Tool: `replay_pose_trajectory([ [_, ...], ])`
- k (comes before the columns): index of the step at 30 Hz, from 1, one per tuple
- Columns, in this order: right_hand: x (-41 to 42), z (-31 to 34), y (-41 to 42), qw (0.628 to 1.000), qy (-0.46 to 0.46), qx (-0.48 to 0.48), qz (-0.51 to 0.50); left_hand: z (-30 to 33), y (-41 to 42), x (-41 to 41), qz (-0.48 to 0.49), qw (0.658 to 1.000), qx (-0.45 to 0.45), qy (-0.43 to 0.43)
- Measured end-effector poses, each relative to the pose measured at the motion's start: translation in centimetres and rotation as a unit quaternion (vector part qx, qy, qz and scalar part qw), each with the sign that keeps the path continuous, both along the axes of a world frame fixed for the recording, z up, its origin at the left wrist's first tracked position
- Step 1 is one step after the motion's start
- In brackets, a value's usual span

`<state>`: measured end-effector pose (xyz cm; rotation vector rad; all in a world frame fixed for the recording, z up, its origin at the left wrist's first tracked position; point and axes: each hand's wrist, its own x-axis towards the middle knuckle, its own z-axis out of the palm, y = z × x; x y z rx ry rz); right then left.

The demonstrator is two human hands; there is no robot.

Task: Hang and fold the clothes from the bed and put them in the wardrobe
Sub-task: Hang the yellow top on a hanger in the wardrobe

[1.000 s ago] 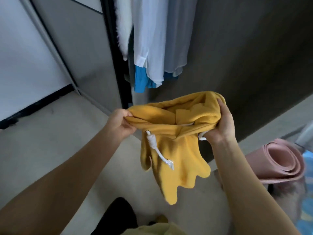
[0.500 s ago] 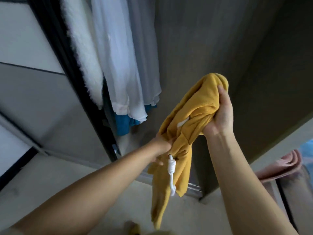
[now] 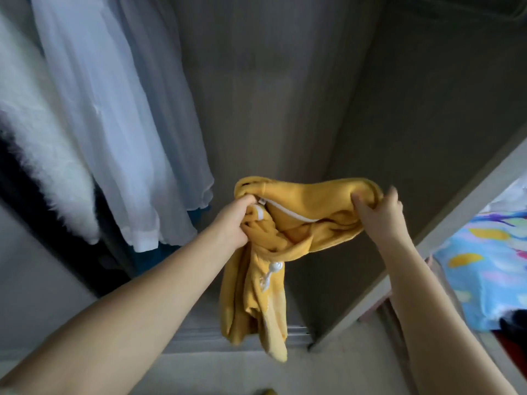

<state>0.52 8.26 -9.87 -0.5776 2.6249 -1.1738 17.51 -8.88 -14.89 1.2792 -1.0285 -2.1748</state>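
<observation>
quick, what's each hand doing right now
Left hand: closed, gripping the yellow garment at its left end.
Right hand: closed, gripping the same garment's right end.

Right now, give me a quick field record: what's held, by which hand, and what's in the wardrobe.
held item: yellow garment, bunched, lower part hanging free with a white drawstring
left hand: grips the garment's left end
right hand: grips the garment's right end
wardrobe: open, garment held up in front of it
already hanging: white sheer garment, fluffy white garment, at left
hanger on held item: none visible
</observation>
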Motion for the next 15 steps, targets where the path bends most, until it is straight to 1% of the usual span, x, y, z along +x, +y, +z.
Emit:
replay_pose_trajectory([
  [1, -0.6, -0.1, -0.6, 0.997, 0.056, 0.032, 0.039, 0.9, -0.4, -0.9, -0.021, 0.999, -0.025, 0.001],
  [2, -0.7, -0.2, -1.5, 0.99, 0.073, 0.049, 0.11, 1.9, -0.8, -1.8, -0.039, 0.998, -0.048, -0.001],
  [3, -0.5, -0.4, -2.6, 0.976, 0.059, 0.075, 0.195, 3.0, -1.0, -2.6, -0.053, 0.997, -0.062, 0.001],
  [4, -0.3, -0.8, -3.7, 0.957, 0.026, 0.105, 0.268, 4.1, -1.2, -3.5, -0.063, 0.996, -0.068, 0.006],
  [5, -0.1, -1.2, -4.8, 0.943, -0.006, 0.125, 0.309, 5.1, -1.6, -4.5, -0.072, 0.994, -0.076, 0.009],
  [6, -0.3, -1.7, -5.5, 0.938, -0.029, 0.131, 0.32, 5.9, -2.0, -5.2, -0.078, 0.993, -0.087, 0.01],
  [7, -0.7, -2.1, -6.1, 0.943, -0.044, 0.115, 0.309, 6.6, -2.5, -5.8, -0.085, 0.991, -0.106, 0.005],
  [8, -1.5, -2.1, -6.4, 0.952, -0.044, 0.093, 0.288, 7.2, -3.1, -6.4, -0.088, 0.986, -0.139, -0.002],
  [9, -2.6, -1.8, -6.4, 0.959, -0.039, 0.078, 0.27, 7.6, -3.8, -6.7, -0.085, 0.976, -0.197, -0.025],
  [10, -3.6, -1.1, -6.3, 0.964, -0.032, 0.072, 0.253, 7.8, -4.8, -6.9, -0.087, 0.952, -0.283, -0.073],
  [11, -4.8, 0.0, -6.0, 0.967, -0.014, 0.072, 0.243, 8.0, -5.9, -7.2, -0.1, 0.905, -0.387, -0.144],
  [12, -5.6, 1.0, -5.8, 0.969, 0.01, 0.076, 0.236, 8.1, -7.0, -7.3, -0.112, 0.84, -0.48, -0.226],
  [13, -6.6, 2.2, -5.5, 0.97, 0.044, 0.081, 0.226, 8.5, -8.0, -7.6, -0.116, 0.779, -0.547, -0.285],
  [14, -7.5, 3.4, -5.3, 0.97, 0.077, 0.088, 0.212, 9.1, -8.8, -8.1, -0.113, 0.743, -0.583, -0.307],
  [15, -8.2, 4.5, -5.1, 0.968, 0.1, 0.1, 0.205, 9.6, -9.3, -8.6, -0.108, 0.734, -0.596, -0.308],
])
